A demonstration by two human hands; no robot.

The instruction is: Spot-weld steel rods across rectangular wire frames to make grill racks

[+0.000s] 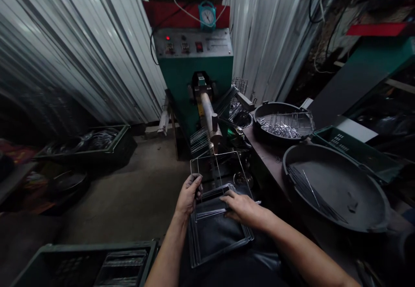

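Two crates come first on the left: the far crate [94,142] sits on the floor against the corrugated wall, full of dark tangled wire. The near crate [81,261], down at the bottom edge, has flat wire pieces stacked inside.

Moving in, the left hand [189,195] is up, its fingers [196,182] curled tight round the left rail of a wire frame [218,166], clamped on it. That rectangular frame is tilted up off the lap, its far edge right under the tip of the welding machine [194,75]. The machine is green-bodied, with a grey control panel and a red light lit, and a small blue clock [207,15] hangs above it. Below the raised frame, a stack of frames [220,239] lies on the person's lap, edges fanned a little.

Over to the right hand [242,208]: it lies palm down on the far end of that stack. Its fingers [227,198] are stretched out and slightly apart, resting on the wire rather than gripping it.

Further right, the worktop [270,161] carries a round black pan [257,125] with shiny wire pieces and a wire grid in it. Nearer sits a big dark pan [343,192], a few thin rods lying along its left side. Behind that one, a green tray [353,148] sits just beside its rim, and out at the far right the shelving is too dark to read
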